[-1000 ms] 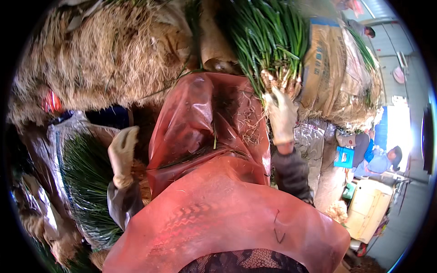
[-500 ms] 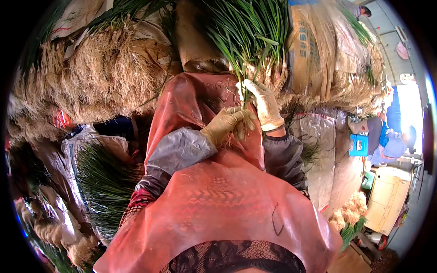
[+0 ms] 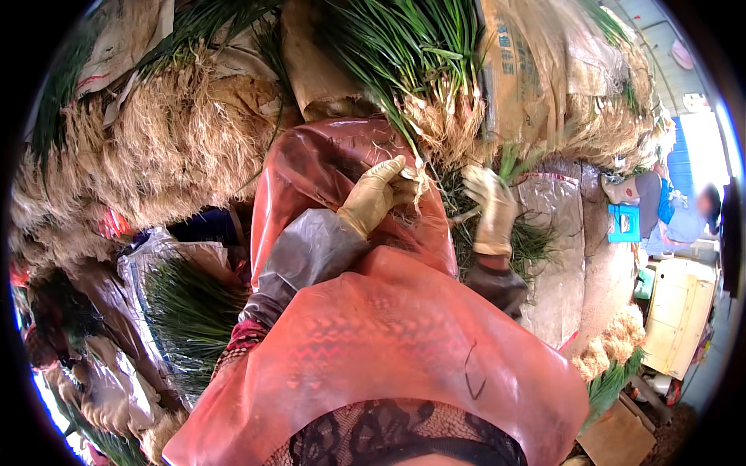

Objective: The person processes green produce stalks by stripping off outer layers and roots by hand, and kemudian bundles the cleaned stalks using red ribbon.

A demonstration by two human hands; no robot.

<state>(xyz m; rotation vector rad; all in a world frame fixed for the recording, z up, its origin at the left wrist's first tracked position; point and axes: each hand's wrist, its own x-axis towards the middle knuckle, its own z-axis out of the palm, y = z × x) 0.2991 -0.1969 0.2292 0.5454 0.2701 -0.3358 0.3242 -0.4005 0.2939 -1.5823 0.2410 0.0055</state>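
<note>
My left hand [image 3: 374, 196], in a pale glove, is closed around the root end of a spring onion [image 3: 420, 172] above my lap. The stalk's white base and stringy roots stick out past the fingertips, and its green leaves run up toward the pile. My right hand [image 3: 493, 208], gloved too, is off to the right over loose green trimmings [image 3: 532, 241]. Its fingers are smeared by motion, and a blurred green scrap [image 3: 509, 165] shows just beyond them. Ahead of my knees lies a bunch of spring onions [image 3: 439, 93], roots toward me.
A red apron [image 3: 412, 311] covers my lap. Rooty bundles [image 3: 155, 132] line the far left, and more greens [image 3: 190, 311] lie at my left side. Brown sacking [image 3: 521, 78] stands far right. Another person sits on a blue stool [image 3: 624, 224] to the right.
My right hand has left the spring onion and swung right, over the trimmings. The left hand stays closed on the stalk, slightly farther forward. The view has shifted a little.
</note>
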